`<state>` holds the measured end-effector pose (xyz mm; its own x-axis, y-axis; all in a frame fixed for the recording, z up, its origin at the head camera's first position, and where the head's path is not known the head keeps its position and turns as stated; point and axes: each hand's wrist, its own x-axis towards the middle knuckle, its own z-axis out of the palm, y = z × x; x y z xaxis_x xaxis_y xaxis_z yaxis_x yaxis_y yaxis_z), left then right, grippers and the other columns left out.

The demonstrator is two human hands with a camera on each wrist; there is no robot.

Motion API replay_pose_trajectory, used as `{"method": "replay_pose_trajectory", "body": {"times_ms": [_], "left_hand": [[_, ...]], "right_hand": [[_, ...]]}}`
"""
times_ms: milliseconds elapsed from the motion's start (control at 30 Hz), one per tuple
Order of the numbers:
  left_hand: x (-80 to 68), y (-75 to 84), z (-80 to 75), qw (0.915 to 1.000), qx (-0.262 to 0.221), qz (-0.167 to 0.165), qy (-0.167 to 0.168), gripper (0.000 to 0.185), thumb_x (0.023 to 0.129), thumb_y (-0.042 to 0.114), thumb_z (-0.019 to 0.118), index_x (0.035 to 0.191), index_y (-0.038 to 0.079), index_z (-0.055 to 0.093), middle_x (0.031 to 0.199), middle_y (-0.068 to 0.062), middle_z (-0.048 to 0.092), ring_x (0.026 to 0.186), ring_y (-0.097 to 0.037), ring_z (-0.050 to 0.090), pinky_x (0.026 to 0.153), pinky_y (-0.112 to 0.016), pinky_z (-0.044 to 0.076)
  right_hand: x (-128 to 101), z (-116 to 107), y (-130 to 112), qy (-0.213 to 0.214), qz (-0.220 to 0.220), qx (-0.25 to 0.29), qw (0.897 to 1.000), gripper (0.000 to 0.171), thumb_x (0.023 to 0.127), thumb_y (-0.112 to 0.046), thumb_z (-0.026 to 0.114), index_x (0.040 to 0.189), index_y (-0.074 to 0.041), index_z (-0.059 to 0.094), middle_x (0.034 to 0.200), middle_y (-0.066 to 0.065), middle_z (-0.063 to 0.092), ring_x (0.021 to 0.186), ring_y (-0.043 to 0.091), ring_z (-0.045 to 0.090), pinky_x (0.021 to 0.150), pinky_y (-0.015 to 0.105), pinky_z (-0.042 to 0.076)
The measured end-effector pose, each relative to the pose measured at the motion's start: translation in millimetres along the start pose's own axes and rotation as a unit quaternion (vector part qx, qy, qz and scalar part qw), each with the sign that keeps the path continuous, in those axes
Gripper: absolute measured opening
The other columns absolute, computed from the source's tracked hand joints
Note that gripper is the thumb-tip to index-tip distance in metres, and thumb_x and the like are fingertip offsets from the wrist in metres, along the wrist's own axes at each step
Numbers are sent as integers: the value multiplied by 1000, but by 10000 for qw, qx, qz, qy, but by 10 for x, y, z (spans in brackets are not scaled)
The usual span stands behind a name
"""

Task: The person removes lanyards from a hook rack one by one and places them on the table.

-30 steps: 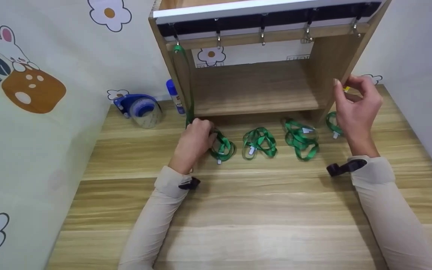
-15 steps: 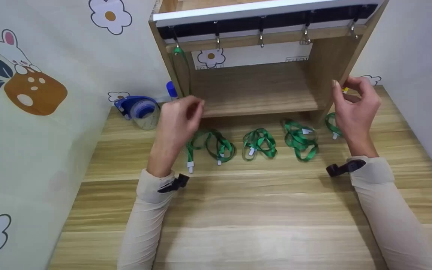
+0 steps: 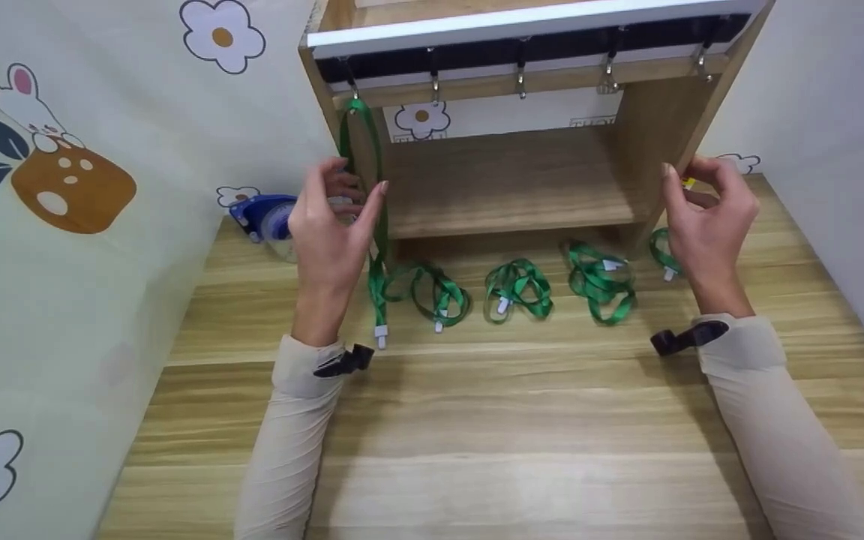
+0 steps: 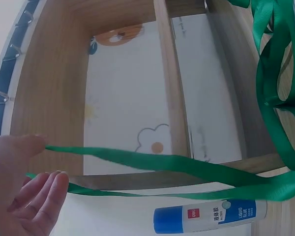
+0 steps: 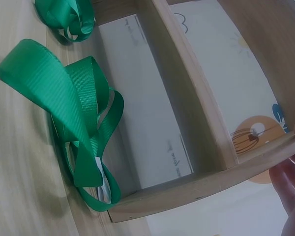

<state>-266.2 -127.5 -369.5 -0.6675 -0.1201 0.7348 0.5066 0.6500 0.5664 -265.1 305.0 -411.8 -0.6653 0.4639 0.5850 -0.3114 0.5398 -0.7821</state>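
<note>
A green lanyard [image 3: 377,289] hangs from the leftmost hook of a wooden shelf [image 3: 514,176], its white clip end down at the table. My left hand [image 3: 331,240] is beside the hanging straps, thumb and fingers spread apart. In the left wrist view, the thumb is at one strap and the fingers [image 4: 44,201] are at the other. My right hand [image 3: 718,217] holds the shelf's right side panel, thumb inside and fingers outside; the right wrist view shows fingers [image 5: 285,184] at that panel's edge.
Several coiled green lanyards [image 3: 518,291] lie in a row before the shelf. Bare hooks [image 3: 522,81] line its top rail. A blue tape dispenser [image 3: 259,214] stands at the left, and a glue bottle [image 4: 211,216] by the shelf's left side. Patterned walls [image 3: 162,135] enclose the table.
My left hand has risen from the lanyard's lower part, and its fingers have spread beside the straps, whose loop now hangs wider. The right hand keeps its place on the panel.
</note>
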Motion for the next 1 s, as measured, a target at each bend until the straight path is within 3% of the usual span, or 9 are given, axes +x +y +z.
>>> {"method": "replay_pose_trajectory", "body": {"times_ms": [267,467,667,1000], "left_hand": [[-1,-10,-1,9997,-172,-130,69,60,95,31,86,136,-2,59,107,-13,70,90,-16,74,78,-28,68],[-1,-24,10,9996,16,105,-256,35,102,24,79,125,-1,69,107,-13,77,94,-18,78,81,-30,69],[4,-39,8,9988,98,291,-376,19,104,14,73,117,1,73,105,-13,80,93,-19,79,80,-31,69],[41,-25,-107,9988,21,491,-17,12,103,6,71,110,0,80,105,-14,76,99,-18,77,85,-28,68]], "right_hand": [[12,14,-47,54,-37,91,9999,31,98,-25,82,120,-4,76,119,12,78,109,9,74,94,21,64],[4,13,-32,41,-5,66,10000,31,99,-26,81,121,-5,76,119,10,78,110,7,74,95,20,64],[-10,5,-49,3,52,66,10000,32,100,-28,80,122,-6,76,120,10,78,112,10,74,96,21,64],[2,1,-40,6,52,67,10000,34,100,-30,80,123,-5,75,121,8,78,114,11,75,96,22,64]]}}
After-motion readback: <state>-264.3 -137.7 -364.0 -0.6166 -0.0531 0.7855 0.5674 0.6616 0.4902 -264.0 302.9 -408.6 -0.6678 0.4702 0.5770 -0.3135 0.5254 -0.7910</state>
